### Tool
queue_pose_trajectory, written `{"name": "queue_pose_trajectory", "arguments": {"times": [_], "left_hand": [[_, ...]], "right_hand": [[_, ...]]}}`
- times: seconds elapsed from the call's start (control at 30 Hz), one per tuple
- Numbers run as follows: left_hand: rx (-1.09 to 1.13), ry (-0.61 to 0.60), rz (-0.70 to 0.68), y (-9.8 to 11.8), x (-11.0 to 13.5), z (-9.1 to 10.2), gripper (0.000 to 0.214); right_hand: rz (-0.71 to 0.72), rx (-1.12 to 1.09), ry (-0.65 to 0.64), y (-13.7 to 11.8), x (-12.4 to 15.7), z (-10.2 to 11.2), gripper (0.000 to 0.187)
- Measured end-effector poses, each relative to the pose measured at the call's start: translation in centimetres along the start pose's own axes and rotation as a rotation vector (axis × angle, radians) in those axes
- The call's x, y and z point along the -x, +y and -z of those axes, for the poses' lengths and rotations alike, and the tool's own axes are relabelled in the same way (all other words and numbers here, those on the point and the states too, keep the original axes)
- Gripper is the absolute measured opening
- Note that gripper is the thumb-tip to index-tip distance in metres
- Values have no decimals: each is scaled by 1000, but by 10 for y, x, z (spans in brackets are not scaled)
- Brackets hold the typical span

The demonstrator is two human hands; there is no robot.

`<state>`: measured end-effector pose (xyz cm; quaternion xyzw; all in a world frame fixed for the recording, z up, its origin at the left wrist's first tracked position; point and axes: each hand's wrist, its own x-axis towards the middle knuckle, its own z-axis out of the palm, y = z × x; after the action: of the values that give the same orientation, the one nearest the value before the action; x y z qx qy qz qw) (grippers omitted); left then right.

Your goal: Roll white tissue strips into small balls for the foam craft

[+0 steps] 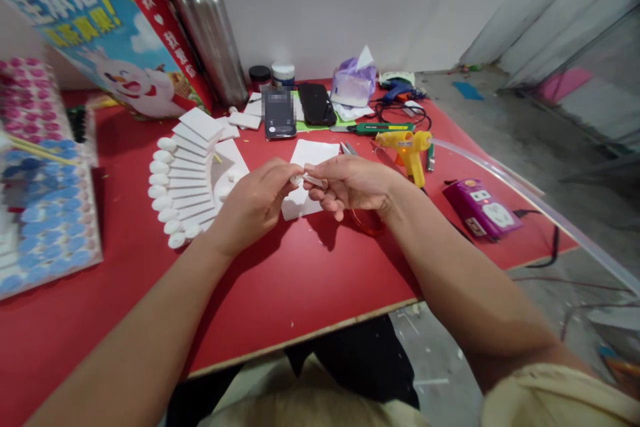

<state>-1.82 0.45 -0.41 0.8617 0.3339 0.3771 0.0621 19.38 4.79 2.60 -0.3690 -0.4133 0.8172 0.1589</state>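
My left hand (pixel 263 199) and my right hand (pixel 350 183) meet over the middle of the red table. Between their fingertips is a small white strip (pixel 313 180), pinched at both ends; its exact kind is too small to make out. A white sheet (pixel 303 203) lies beneath the hands. Left of my left hand, white flat sticks with round white ends (pixel 183 177) are laid out in a fan. Scissors (pixel 367 221) with orange handles lie partly hidden under my right hand. A yellow glue gun (pixel 410 147) with a long clear glue stick rests to the right.
At the back are two phones (pixel 280 113), a green utility knife (pixel 385 128), a tissue pack (pixel 354 82) and small jars (pixel 283 73). A steel flask (pixel 213 33) and a printed box (pixel 120 27) stand back left. A purple power socket (pixel 480 210) sits right, blue and pink pieces (pixel 55 233) left.
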Motion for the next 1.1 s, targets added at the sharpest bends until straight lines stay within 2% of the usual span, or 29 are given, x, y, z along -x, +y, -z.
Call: {"name": "queue_pose_trajectory", "arguments": {"times": [0.17, 0.57, 0.73, 0.97, 1.1], "left_hand": [[22, -15, 48, 1, 0, 1, 20], [63, -34, 137, 1, 0, 1, 18], [142, -34, 283, 5, 0, 2, 18], [286, -7, 500, 7, 2, 0, 18], [420, 36, 585, 6, 2, -3, 16]], "right_hand": [[55, 18, -28, 1, 2, 4, 13], [232, 278, 216, 2, 5, -11, 23], [291, 457, 305, 5, 4, -16, 16], [551, 812, 490, 13, 2, -21, 20], [573, 841, 517, 14, 1, -19, 15]]}}
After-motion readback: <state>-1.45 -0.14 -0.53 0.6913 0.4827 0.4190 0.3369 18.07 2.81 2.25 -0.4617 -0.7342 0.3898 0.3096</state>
